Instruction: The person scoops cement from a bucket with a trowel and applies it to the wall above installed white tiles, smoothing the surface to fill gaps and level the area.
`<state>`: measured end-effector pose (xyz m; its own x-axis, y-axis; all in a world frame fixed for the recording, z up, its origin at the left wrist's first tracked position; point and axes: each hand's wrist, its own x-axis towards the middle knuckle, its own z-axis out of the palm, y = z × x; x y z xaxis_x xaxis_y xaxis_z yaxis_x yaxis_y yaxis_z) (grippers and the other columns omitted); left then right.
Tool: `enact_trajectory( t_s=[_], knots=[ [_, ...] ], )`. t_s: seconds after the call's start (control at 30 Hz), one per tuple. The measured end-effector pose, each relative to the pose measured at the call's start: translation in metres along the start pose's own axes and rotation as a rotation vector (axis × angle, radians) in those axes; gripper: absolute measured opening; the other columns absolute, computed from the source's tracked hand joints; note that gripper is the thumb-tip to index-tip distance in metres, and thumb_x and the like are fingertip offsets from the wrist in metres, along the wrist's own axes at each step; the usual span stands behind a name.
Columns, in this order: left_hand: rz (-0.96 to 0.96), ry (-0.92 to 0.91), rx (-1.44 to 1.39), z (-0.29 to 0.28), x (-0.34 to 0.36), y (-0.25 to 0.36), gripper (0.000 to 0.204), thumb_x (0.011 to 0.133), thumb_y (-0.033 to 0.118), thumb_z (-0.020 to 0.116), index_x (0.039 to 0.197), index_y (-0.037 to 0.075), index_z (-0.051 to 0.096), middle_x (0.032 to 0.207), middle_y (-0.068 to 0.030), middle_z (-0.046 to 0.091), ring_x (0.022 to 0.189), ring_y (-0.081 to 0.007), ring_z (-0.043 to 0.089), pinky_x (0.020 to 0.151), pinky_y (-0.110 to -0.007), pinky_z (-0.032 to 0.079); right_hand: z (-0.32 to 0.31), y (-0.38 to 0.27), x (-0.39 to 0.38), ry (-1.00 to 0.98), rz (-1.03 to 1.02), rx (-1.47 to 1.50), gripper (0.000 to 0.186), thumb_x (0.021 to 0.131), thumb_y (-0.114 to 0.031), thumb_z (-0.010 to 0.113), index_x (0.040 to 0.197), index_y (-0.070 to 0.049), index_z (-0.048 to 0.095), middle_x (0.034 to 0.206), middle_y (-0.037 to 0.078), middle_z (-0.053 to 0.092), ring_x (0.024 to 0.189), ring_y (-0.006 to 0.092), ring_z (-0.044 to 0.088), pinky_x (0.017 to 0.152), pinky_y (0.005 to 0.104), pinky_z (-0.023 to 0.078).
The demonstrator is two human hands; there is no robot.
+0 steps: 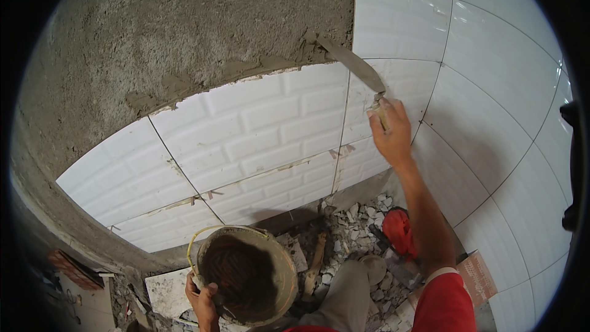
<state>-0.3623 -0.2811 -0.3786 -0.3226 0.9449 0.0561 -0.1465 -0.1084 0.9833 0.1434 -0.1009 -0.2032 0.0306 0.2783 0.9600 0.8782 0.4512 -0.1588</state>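
Observation:
My right hand (391, 130) is closed round the handle of a mortar-coated trowel (356, 66). Its blade tip touches the rough cement wall (203, 31) just above the top edge of the white embossed tiles (258, 110). A ragged strip of wet mortar (270, 63) lies along that edge. Low in the view, my left hand (201, 298) grips the rim of a bucket (284, 276) with a yellow handle. The bucket is tilted toward me, with dark mortar visible inside.
Smooth white tiles (498, 98) cover the adjoining wall at right. Broken rubble (353, 221) lies along the wall's foot, with a red cloth-like item (399, 233) and a wooden piece (318, 255). A white slab (165, 292) lies by the bucket; reddish pieces (75, 268) lie far left.

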Motion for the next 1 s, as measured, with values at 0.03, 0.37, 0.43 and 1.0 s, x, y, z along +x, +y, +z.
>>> enact_trajectory(
  t_s=[0.03, 0.37, 0.43, 1.0],
  knots=[
    [-0.018, 0.018, 0.025, 0.0, 0.001, -0.001, 0.048, 0.07, 0.012, 0.069, 0.116, -0.001, 0.063, 0.099, -0.0036, 0.066, 0.084, -0.0139, 0.06, 0.077, -0.029, 0.052, 0.01, 0.001, -0.006, 0.026, -0.024, -0.05, 0.035, 0.092, -0.01, 0.077, 0.12, 0.008, 0.067, 0.115, 0.02, 0.062, 0.101, 0.0385, 0.064, 0.087, 0.0434, 0.053],
    [-0.016, 0.076, 0.009, -0.014, 0.007, -0.01, 0.045, 0.075, 0.011, 0.062, 0.118, -0.002, 0.061, 0.099, -0.0079, 0.066, 0.08, -0.0165, 0.064, 0.075, -0.034, 0.061, 0.07, 0.01, -0.049, 0.105, -0.034, -0.175, 0.037, 0.093, -0.012, 0.079, 0.121, 0.008, 0.066, 0.121, 0.021, 0.057, 0.107, 0.0414, 0.057, 0.091, 0.0486, 0.05],
    [-0.046, 0.104, -0.023, -0.015, 0.007, -0.011, 0.046, 0.074, 0.009, 0.063, 0.119, -0.002, 0.061, 0.097, -0.0063, 0.065, 0.079, -0.0157, 0.063, 0.075, -0.033, 0.059, 0.068, 0.011, -0.055, 0.049, -0.045, -0.186, 0.036, 0.093, -0.01, 0.078, 0.121, 0.009, 0.067, 0.121, 0.022, 0.059, 0.106, 0.0402, 0.059, 0.088, 0.047, 0.051],
    [-0.096, 0.077, -0.052, -0.021, 0.005, -0.005, 0.054, 0.074, 0.005, 0.065, 0.127, -0.003, 0.061, 0.102, -0.0054, 0.067, 0.084, -0.0148, 0.064, 0.077, -0.029, 0.052, -0.06, -0.015, 0.008, -0.209, -0.132, -0.123, 0.023, 0.093, -0.006, 0.073, 0.112, 0.003, 0.064, 0.103, 0.017, 0.064, 0.082, 0.0384, 0.067, 0.07, 0.0458, 0.054]
  ],
)
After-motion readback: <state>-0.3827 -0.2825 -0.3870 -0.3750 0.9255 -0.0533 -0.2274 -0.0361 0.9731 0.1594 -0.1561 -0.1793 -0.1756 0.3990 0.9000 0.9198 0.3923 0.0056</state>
